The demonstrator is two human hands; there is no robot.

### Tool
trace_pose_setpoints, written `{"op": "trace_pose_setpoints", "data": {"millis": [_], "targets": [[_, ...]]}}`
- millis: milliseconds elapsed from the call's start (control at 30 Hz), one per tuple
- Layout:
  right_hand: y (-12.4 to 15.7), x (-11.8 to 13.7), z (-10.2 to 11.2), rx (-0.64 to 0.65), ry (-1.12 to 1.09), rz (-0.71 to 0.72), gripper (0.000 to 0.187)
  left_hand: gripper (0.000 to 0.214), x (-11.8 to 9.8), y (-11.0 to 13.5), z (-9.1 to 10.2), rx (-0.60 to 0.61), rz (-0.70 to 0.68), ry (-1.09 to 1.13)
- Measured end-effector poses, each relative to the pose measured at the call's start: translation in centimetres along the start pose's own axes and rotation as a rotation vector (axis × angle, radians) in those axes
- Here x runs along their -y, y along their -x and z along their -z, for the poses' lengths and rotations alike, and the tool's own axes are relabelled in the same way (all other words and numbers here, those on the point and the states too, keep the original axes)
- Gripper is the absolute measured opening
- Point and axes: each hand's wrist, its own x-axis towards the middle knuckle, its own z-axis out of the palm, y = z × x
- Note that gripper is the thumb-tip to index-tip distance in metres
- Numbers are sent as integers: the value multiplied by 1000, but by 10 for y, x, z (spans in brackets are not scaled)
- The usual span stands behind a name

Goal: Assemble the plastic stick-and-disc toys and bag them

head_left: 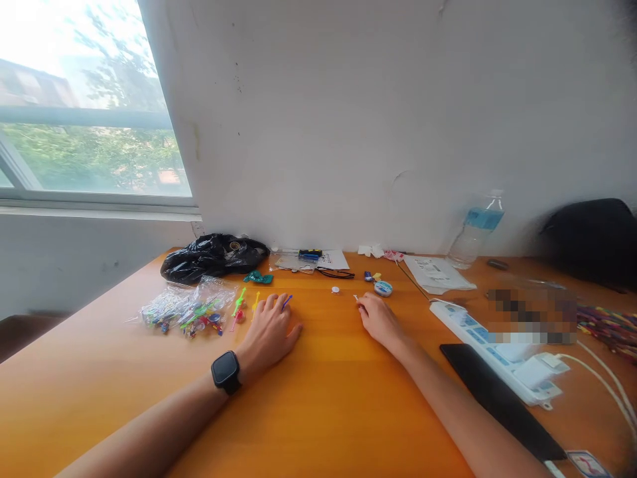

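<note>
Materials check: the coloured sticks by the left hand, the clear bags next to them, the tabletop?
Coloured sticks: probably moulded plastic, glossy, in saturated neon green, yellow and pink.
Clear bags: thin plastic film, see-through, with crinkled glints.
Tabletop: orange wood-look surface with a smooth satin sheen from the window light. It could be laminate or varnished wood; the look leaves that open.

A work desk in a plain room by a window; whether home or small office cannot be told.
An orange wooden table (323, 405) stands against a scuffed white wall (348, 133) beside a window (89, 106) showing trees. On it lie clear bags of small coloured plastic parts (184, 309), printed papers (435, 272), a power strip (478, 335) and a water bottle (475, 232).
</note>
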Motion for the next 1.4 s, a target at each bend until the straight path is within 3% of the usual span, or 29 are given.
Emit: {"op": "trace_pose_setpoints", "data": {"millis": [167, 333, 400, 567, 833, 933, 1167, 1400], "targets": [[1, 0, 2, -30, 95, -114, 13, 33, 7, 1, -1, -28, 32, 66], [1, -2, 4, -10, 153, -116, 19, 57, -3, 5, -2, 183, -296, 307], [1, 1, 5, -12, 157, -117, 16, 59, -6, 7, -4, 234, -340, 359], [3, 5, 7, -9, 145, -135, 12, 50, -2, 5, -9, 241, -257, 280], [-3, -1, 6, -2, 61, -128, 20, 35, 18, -2, -14, 95, -40, 151], [-6, -3, 3, -9, 26, -91, 22, 34, 21, -3, -13, 134, 14, 106], [1, 11, -2, 7, 11, 19, 19, 40, 18, -2, -10, 190, 7, 64], [5, 12, -6, 43, -152, 147, 39, 37, 20, -1, -14, 175, 1, 64]]}}
